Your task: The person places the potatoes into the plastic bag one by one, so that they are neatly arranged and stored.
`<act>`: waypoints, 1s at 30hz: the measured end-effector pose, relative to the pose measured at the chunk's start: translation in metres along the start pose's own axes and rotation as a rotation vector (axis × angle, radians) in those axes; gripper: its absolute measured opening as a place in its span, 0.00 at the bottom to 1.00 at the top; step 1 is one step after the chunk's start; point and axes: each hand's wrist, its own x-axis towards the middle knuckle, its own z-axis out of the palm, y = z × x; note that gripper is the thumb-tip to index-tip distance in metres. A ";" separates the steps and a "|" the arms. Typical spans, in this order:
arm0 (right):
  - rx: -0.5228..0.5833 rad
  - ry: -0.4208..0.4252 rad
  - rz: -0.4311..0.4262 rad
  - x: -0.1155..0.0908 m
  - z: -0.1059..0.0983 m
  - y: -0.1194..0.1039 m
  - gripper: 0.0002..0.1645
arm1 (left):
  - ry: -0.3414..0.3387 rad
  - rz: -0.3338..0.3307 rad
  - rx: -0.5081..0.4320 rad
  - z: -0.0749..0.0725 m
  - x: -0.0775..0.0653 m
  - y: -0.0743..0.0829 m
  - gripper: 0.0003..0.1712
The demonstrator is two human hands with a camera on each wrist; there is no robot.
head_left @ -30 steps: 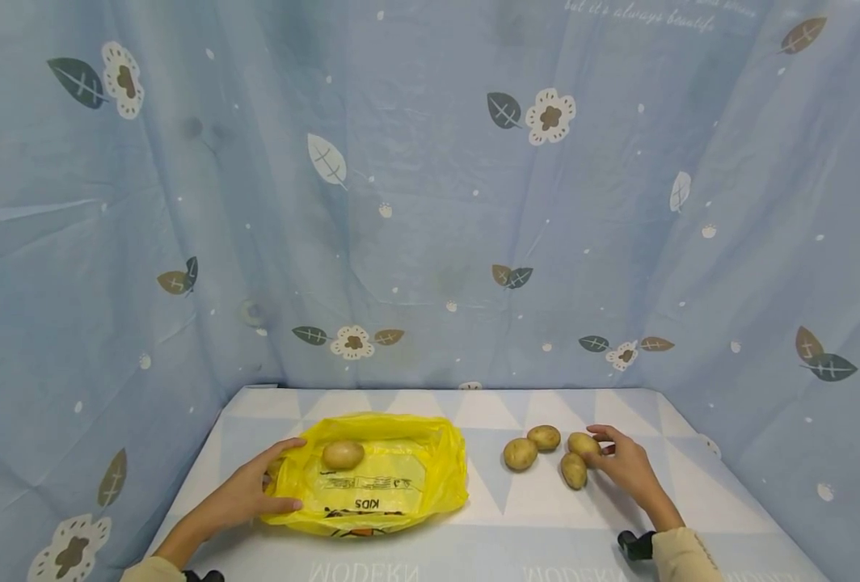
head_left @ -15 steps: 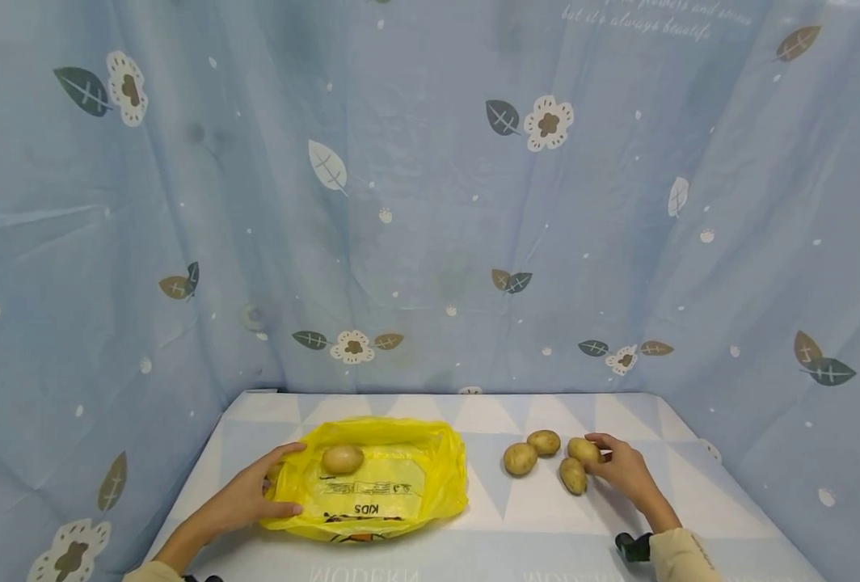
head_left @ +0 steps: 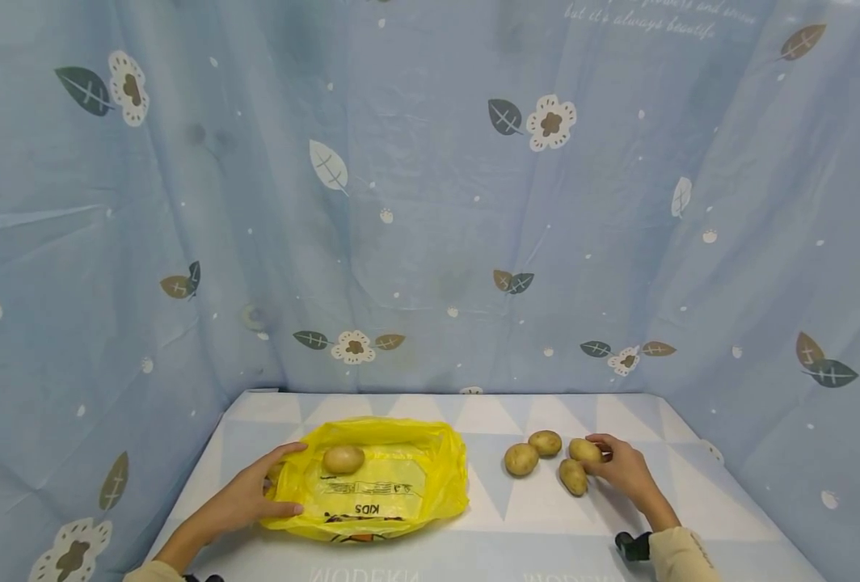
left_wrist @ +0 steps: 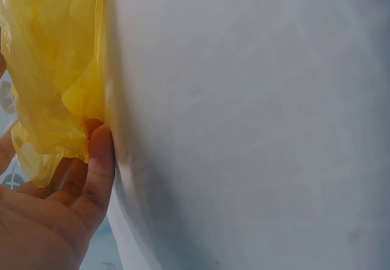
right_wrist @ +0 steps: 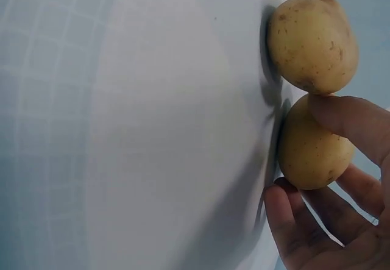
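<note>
A yellow plastic bag (head_left: pixel 446 478) lies on the left half of the table with its mouth spread wide. One potato (head_left: pixel 343 460) rests inside it. My left hand (head_left: pixel 244 497) holds the bag's left end, thumb on the near side and index finger on the far side; the left wrist view has the fingers curled against the thin plastic (left_wrist: pixel 52 69). On the right, my right hand (head_left: pixel 626 475) grips a potato (right_wrist: pixel 311 151) between thumb and fingers. Another potato (head_left: pixel 573 477) lies right beside it, nearer to me.
Two more potatoes (head_left: pixel 520 459) sit close together between the bag and my right hand. A pale patterned cloth (head_left: pixel 503 533) covers the table. Blue floral curtain (head_left: pixel 430 242) hangs behind it and along both sides.
My right hand's fingers have closed in around the potato from beside it. The left hand and the bag have hardly moved; the head view has tipped slightly.
</note>
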 end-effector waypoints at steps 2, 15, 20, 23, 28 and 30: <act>-0.002 0.009 0.014 -0.001 0.000 0.000 0.39 | -0.008 0.005 -0.003 0.000 0.000 0.000 0.56; 0.019 0.066 0.016 -0.007 -0.007 -0.001 0.43 | -0.009 -0.018 0.002 -0.002 0.001 0.000 0.56; 0.010 0.112 -0.033 -0.011 -0.011 -0.003 0.40 | -0.007 -0.014 0.012 -0.002 0.002 -0.001 0.56; 0.005 0.131 -0.054 -0.012 -0.011 -0.005 0.38 | -0.013 -0.016 0.012 -0.001 0.001 -0.001 0.56; 0.002 0.148 -0.087 -0.011 -0.011 -0.012 0.37 | -0.014 -0.026 -0.009 -0.001 0.000 -0.002 0.56; 0.001 0.151 -0.090 -0.012 -0.011 -0.015 0.37 | -0.013 -0.025 -0.006 -0.001 0.000 -0.001 0.56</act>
